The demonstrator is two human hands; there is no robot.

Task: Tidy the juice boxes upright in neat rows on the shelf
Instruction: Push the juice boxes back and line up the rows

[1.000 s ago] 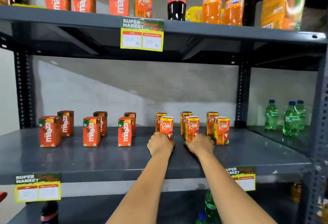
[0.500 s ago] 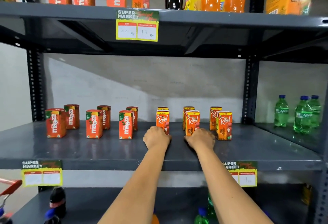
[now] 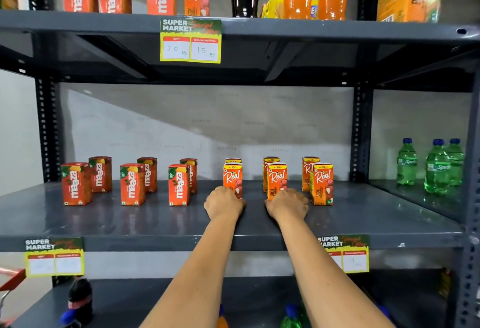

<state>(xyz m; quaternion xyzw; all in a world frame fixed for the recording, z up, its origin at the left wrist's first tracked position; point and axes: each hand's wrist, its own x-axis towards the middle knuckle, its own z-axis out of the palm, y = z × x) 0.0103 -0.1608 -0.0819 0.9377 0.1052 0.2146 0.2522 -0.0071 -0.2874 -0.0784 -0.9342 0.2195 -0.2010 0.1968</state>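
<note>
Gray metal shelf point(image 3: 104, 224) in the middle of the frame held red boxes point(image 3: 132, 185) and orange boxes point(image 3: 321, 183) standing in rows, while the left hand point(image 3: 224, 203) and right hand point(image 3: 287, 204) each touched a front orange box, maybe to line it up, though I could not tell if the fingers were closed around them.

Two bare forearms — no sleeves (nothing worn), left hand point(image 3: 224, 203), right hand point(image 3: 287, 204).
</note>
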